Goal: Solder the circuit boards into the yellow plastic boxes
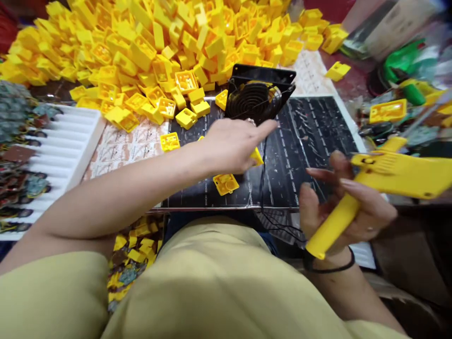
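1 yellow glue gun (pixel 399 176), right end cropped

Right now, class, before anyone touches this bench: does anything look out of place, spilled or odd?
Yes: a lone yellow plastic housing sits on the red surface at upper right, apart from the main heap. More yellow pieces lie below the black mat's front edge, looking spilled.

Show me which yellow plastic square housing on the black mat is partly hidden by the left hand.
It's the yellow housing under the left hand, with only one corner showing; the square housing below lies fully in view.
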Demonstrator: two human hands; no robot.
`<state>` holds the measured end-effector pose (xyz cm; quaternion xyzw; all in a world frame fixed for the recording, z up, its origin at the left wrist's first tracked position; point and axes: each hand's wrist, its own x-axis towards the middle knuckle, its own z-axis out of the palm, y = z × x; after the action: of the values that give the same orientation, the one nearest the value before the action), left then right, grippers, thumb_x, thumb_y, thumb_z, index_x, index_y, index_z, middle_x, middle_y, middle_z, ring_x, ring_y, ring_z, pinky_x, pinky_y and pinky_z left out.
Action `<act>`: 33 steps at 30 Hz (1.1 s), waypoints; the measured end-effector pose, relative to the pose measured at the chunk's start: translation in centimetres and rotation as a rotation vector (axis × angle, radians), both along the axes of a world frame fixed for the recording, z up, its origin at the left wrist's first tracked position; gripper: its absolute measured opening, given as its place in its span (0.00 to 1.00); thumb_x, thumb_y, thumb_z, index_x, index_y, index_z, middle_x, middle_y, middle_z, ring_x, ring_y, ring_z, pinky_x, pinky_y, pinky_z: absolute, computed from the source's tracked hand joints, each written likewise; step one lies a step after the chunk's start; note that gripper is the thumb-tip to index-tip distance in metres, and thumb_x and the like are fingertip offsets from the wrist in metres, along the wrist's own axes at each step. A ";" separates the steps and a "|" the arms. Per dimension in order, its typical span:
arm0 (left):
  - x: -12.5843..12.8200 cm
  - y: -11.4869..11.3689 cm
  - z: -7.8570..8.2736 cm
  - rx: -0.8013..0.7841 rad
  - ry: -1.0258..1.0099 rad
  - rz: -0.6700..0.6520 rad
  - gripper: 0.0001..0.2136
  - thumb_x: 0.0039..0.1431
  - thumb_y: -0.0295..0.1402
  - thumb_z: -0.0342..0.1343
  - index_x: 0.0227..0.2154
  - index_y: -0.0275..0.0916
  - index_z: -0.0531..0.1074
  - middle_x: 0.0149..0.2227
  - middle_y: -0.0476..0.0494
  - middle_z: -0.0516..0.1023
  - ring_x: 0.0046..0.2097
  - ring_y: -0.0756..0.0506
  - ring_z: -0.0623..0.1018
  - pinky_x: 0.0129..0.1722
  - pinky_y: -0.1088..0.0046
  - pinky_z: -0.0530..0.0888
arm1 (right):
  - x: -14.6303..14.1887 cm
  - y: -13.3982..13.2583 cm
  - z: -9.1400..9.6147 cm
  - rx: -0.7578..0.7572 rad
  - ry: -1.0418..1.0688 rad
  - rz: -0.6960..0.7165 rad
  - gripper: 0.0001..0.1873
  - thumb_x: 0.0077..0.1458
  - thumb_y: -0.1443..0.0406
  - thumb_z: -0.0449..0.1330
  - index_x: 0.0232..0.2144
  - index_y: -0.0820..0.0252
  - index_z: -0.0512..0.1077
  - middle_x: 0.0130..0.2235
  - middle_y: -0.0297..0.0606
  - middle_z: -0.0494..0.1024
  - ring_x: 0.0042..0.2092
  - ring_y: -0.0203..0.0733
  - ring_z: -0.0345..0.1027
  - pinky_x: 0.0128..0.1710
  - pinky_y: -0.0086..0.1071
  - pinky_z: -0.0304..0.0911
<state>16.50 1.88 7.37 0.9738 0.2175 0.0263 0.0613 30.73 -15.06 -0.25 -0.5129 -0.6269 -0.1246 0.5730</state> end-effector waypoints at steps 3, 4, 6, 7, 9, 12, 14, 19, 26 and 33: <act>-6.1 -1.2 -0.5 -0.017 -0.124 0.037 0.29 0.60 0.39 0.54 0.63 0.41 0.57 0.51 0.41 0.77 0.51 0.40 0.77 0.49 0.64 0.74 | 0.3 0.5 -1.3 -0.144 -0.052 0.118 0.41 0.48 0.72 0.69 0.61 0.47 0.59 0.60 0.42 0.69 0.50 0.48 0.75 0.44 0.44 0.77; -8.3 -1.7 -0.9 -0.021 -0.147 0.064 0.28 0.62 0.39 0.52 0.63 0.39 0.56 0.53 0.39 0.76 0.52 0.40 0.77 0.50 0.63 0.74 | 0.1 0.8 -1.6 -0.200 -0.097 0.152 0.41 0.48 0.68 0.71 0.61 0.49 0.59 0.59 0.45 0.70 0.49 0.50 0.75 0.44 0.46 0.76; -12.1 -3.0 -2.3 -0.010 -0.183 0.132 0.25 0.64 0.40 0.50 0.62 0.38 0.57 0.55 0.37 0.75 0.55 0.40 0.77 0.51 0.62 0.75 | -0.7 1.8 -1.9 -0.284 -0.224 0.188 0.40 0.47 0.57 0.72 0.59 0.53 0.61 0.53 0.48 0.74 0.49 0.54 0.74 0.45 0.48 0.75; -13.6 -3.6 -3.2 -0.017 -0.185 0.165 0.24 0.65 0.39 0.49 0.62 0.39 0.57 0.56 0.36 0.74 0.56 0.41 0.76 0.53 0.62 0.74 | -1.3 2.4 -1.9 -0.304 -0.291 0.183 0.40 0.47 0.52 0.71 0.57 0.55 0.61 0.49 0.49 0.76 0.48 0.56 0.74 0.44 0.48 0.74; -15.4 -4.8 -5.3 -0.028 -0.191 0.225 0.22 0.66 0.37 0.49 0.61 0.40 0.57 0.57 0.37 0.74 0.57 0.42 0.75 0.54 0.62 0.74 | -2.8 3.6 -1.8 -0.328 -0.398 0.155 0.38 0.47 0.46 0.68 0.54 0.59 0.63 0.41 0.47 0.77 0.43 0.56 0.73 0.40 0.46 0.71; -16.3 -6.0 -7.7 -0.029 -0.207 0.277 0.22 0.65 0.35 0.50 0.60 0.38 0.59 0.55 0.35 0.75 0.56 0.41 0.76 0.55 0.59 0.73 | -4.8 5.0 -1.9 -0.362 -0.458 0.192 0.26 0.55 0.55 0.66 0.51 0.60 0.65 0.33 0.42 0.74 0.35 0.49 0.71 0.33 0.40 0.67; -16.3 -6.4 -8.2 -0.044 -0.227 0.286 0.22 0.64 0.35 0.50 0.59 0.36 0.60 0.54 0.35 0.76 0.55 0.41 0.76 0.56 0.59 0.72 | -5.5 5.4 -1.9 -0.377 -0.460 0.309 0.19 0.60 0.63 0.62 0.51 0.59 0.64 0.34 0.39 0.74 0.35 0.45 0.71 0.34 0.36 0.68; -16.5 -4.7 -6.1 -0.065 -0.295 0.320 0.24 0.64 0.45 0.50 0.58 0.36 0.65 0.55 0.35 0.75 0.57 0.40 0.74 0.56 0.59 0.71 | -5.0 6.5 -0.4 -0.398 -0.408 0.503 0.21 0.63 0.57 0.59 0.54 0.58 0.60 0.43 0.40 0.76 0.41 0.40 0.74 0.41 0.32 0.72; -13.2 1.7 -5.9 0.054 0.011 0.269 0.21 0.63 0.43 0.51 0.54 0.37 0.72 0.52 0.36 0.78 0.56 0.33 0.70 0.55 0.52 0.67 | -4.2 14.4 0.2 -0.467 -0.550 0.505 0.25 0.58 0.59 0.63 0.54 0.58 0.63 0.49 0.44 0.75 0.51 0.50 0.71 0.51 0.45 0.69; -13.6 2.6 -4.1 -0.198 0.004 0.203 0.25 0.65 0.43 0.48 0.61 0.35 0.63 0.51 0.37 0.78 0.54 0.38 0.73 0.54 0.59 0.68 | -3.3 15.2 0.2 -0.580 -0.670 0.454 0.23 0.59 0.53 0.61 0.52 0.59 0.67 0.42 0.45 0.78 0.42 0.51 0.73 0.40 0.41 0.66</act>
<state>2.85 4.44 3.24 0.9360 0.3166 0.0087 0.1537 27.39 0.14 -0.08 -0.4335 -0.8813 0.0246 0.1864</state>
